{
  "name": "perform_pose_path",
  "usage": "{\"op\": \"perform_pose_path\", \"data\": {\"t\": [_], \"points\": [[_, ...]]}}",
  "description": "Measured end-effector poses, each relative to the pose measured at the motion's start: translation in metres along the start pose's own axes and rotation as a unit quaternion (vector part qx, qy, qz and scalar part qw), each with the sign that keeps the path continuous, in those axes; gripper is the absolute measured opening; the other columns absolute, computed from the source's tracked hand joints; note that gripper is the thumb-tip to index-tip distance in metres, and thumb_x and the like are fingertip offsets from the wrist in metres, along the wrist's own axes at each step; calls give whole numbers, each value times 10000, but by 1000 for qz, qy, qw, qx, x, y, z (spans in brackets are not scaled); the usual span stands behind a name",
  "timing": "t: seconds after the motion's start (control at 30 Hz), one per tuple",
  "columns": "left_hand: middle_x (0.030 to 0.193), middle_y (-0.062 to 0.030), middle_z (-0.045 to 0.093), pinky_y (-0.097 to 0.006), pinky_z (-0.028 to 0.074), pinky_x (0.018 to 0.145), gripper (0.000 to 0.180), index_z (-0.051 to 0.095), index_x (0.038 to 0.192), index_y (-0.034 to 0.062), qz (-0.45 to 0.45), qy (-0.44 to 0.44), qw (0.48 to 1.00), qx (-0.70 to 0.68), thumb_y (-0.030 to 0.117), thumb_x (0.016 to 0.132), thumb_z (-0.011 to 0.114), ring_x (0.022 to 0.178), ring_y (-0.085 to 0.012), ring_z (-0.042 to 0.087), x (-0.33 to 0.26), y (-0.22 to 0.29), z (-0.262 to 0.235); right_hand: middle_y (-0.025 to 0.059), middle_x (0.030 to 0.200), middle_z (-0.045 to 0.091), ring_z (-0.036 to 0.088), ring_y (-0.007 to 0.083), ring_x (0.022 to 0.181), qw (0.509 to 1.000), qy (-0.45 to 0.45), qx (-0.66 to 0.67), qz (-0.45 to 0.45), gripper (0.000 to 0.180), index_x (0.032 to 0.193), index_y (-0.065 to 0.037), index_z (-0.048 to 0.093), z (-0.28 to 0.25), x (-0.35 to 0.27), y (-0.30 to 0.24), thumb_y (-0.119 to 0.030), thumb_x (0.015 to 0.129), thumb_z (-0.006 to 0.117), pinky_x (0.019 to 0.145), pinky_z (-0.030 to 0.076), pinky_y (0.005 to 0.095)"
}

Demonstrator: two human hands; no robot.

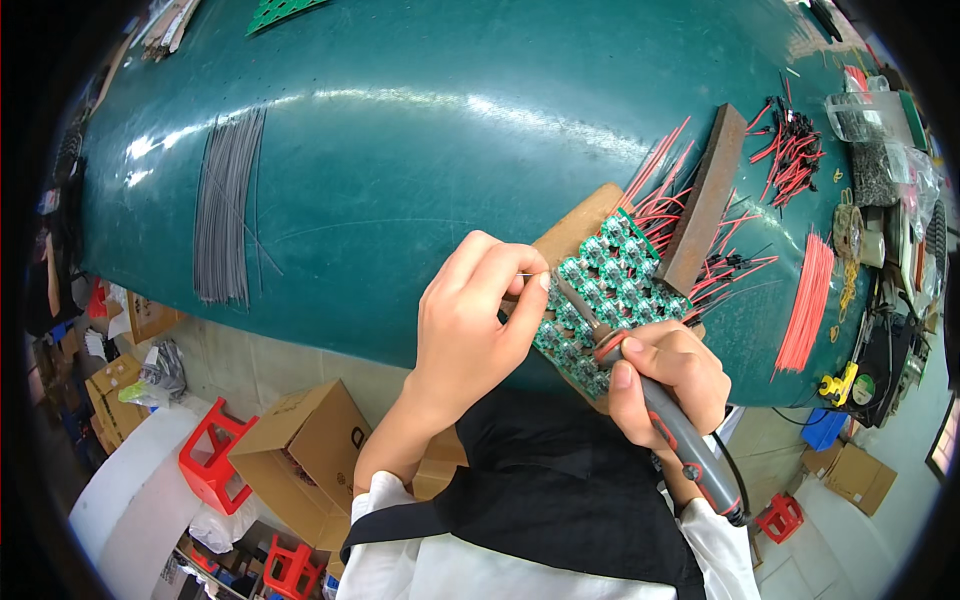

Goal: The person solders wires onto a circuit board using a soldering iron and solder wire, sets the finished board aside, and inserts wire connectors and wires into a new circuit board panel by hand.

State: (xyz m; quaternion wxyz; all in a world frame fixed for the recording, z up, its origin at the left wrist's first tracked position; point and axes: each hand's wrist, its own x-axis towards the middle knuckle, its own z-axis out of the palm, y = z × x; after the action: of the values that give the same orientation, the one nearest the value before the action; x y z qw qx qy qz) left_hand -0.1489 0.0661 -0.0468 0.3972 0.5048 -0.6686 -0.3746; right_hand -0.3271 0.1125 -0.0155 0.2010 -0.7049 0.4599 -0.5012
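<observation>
My right hand (pixel 675 375) grips a grey and red soldering iron (pixel 668 415), its metal tip resting at a green circuit board panel (pixel 612 285). Small components cover the panel, which lies on a brown board (pixel 580 222). At the panel's left edge, my left hand (pixel 470 315) pinches a thin wire (pixel 525 274) between thumb and forefinger, close to the iron's tip. Whether that wire is solder or a lead I cannot tell. A rusty metal bar (pixel 705 200) lies across red and black wires (pixel 660 195) at the panel's right side.
Grey wires (pixel 228 205) lie in a bundle at the left of the green table (pixel 400 170). To the right are red wires (pixel 805 305) and a pile of red and black leads (pixel 790 150). Below the table stand a cardboard box (pixel 300 455) and a red stool (pixel 215 455).
</observation>
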Motion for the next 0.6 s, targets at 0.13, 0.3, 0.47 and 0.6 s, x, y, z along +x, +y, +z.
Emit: {"op": "perform_pose_path", "data": {"t": [0.13, 0.3, 0.47, 0.6], "points": [[794, -17, 551, -223, 452, 570, 99, 650, 857, 6, -15, 20, 999, -28, -65, 799, 685, 655, -77, 510, -2, -1, 0, 100, 654, 624, 639, 219, 546, 999, 42, -5, -15, 176, 867, 32, 617, -8, -2, -5, 22, 723, 718, 498, 513, 298], [756, -26, 553, -253, 452, 538, 91, 651, 830, 34, -4, 6, 1000, 3, -30, 790, 702, 615, -114, 547, 0, -1, -2, 92, 627, 606, 634, 221, 541, 1000, -7, 5, 7, 168, 862, 32, 618, -6, 4, -2, 38, 721, 709, 500, 506, 302], [750, -15, 542, -222, 422, 541, 94, 662, 833, 15, 17, -6, 999, 27, -50, 786, 712, 626, -74, 502, 1, -2, 0, 85, 620, 592, 630, 223, 547, 1000, -13, 1, 14, 164, 845, 28, 622, -4, 2, 1, 51, 708, 710, 504, 495, 299], [746, -12, 532, -228, 420, 553, 86, 654, 849, 21, -21, 4, 999, 31, -40, 804, 694, 629, -79, 495, 3, 4, -2, 84, 620, 586, 628, 222, 554, 1000, -16, -9, 4, 169, 843, 29, 623, -3, 8, 0, 65, 703, 710, 509, 494, 298]]}}
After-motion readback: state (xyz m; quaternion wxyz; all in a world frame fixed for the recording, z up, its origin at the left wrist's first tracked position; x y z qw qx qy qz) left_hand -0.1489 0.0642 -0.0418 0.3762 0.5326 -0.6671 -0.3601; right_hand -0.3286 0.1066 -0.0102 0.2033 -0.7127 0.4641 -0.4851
